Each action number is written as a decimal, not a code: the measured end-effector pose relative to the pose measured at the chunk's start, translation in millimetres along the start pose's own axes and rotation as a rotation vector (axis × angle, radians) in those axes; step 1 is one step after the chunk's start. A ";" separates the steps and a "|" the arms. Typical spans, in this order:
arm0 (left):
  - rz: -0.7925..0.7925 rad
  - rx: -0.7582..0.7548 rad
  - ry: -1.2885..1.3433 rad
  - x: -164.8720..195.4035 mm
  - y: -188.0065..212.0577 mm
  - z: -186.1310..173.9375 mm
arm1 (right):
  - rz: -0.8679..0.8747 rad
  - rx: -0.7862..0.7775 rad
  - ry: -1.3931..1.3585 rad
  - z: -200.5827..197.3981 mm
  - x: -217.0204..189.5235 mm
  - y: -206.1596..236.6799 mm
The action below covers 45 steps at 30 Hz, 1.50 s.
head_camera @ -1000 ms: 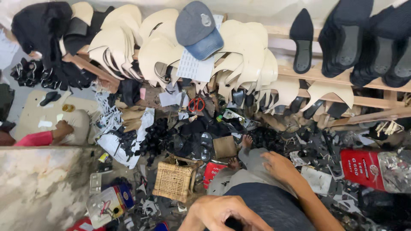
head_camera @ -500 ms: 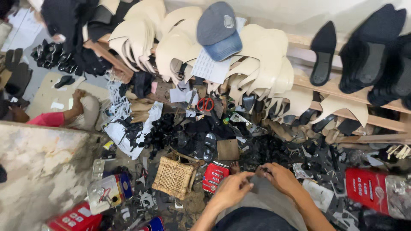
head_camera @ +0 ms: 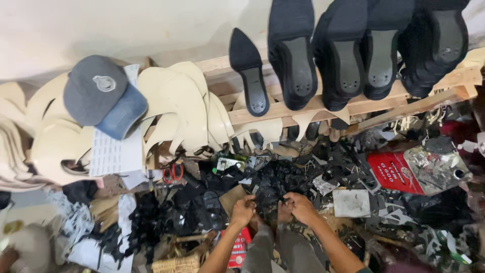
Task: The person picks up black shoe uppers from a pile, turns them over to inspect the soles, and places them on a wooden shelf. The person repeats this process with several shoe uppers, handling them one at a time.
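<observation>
My left hand [head_camera: 243, 210] and my right hand [head_camera: 300, 207] meet low in the middle of the head view, over a heap of black leather scraps [head_camera: 283, 182]. Both hands have their fingers closed on a small black piece [head_camera: 270, 207] stretched between them. My forearms rise from the bottom edge on either side of my grey-clad knees [head_camera: 275, 250]. A brown leather piece [head_camera: 233, 197] lies just left of my left hand.
Black shoe soles and heels [head_camera: 348, 55] stand on a wooden rack [head_camera: 364, 103] above. Cream cut-out patterns [head_camera: 177, 108] and a grey-blue cap [head_camera: 103, 96] hang at left. Red-handled scissors [head_camera: 173, 173], a red tin [head_camera: 399, 172], a white square [head_camera: 351, 203] and a woven basket [head_camera: 177, 264] lie around.
The view has swung right and up, so the rack of black soles fills the top. Both hands have come together on the black piece above my knees.
</observation>
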<state>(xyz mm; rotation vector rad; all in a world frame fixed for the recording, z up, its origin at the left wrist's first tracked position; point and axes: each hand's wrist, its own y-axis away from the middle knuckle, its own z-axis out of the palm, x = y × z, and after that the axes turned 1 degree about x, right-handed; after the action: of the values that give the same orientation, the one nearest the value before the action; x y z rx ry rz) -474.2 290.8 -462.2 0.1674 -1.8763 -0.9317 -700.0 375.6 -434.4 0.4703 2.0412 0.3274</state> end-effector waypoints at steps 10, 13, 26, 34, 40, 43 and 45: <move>0.489 0.127 -0.253 -27.6 -206.7 150.6 | 0.056 0.411 0.084 -24.6 174.0 -180.7; 0.453 0.095 -0.221 -37.3 -235.3 169.6 | -0.108 0.618 -0.166 -19.5 205.5 -205.9; 0.954 0.436 -0.480 -98.1 -402.9 176.2 | -0.227 1.137 0.407 40.6 279.3 -336.8; 0.974 0.601 -0.467 -164.8 -444.6 202.7 | -0.289 1.118 0.380 87.4 358.7 -352.0; 0.815 0.635 -0.493 -141.2 -423.9 202.9 | -0.051 1.014 0.307 68.7 345.2 -342.8; 0.815 0.636 -0.437 -131.8 -418.7 199.6 | -0.112 1.055 0.113 60.6 338.4 -329.5; 0.875 0.606 -0.311 -137.4 -419.5 198.6 | -0.281 1.079 -0.049 67.2 339.7 -322.2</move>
<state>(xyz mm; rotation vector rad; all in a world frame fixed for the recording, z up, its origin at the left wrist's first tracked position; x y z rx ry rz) -684.9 171.5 -881.3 -0.4380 -2.1567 0.2276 -855.6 246.8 -862.1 0.7903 2.0592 -0.9963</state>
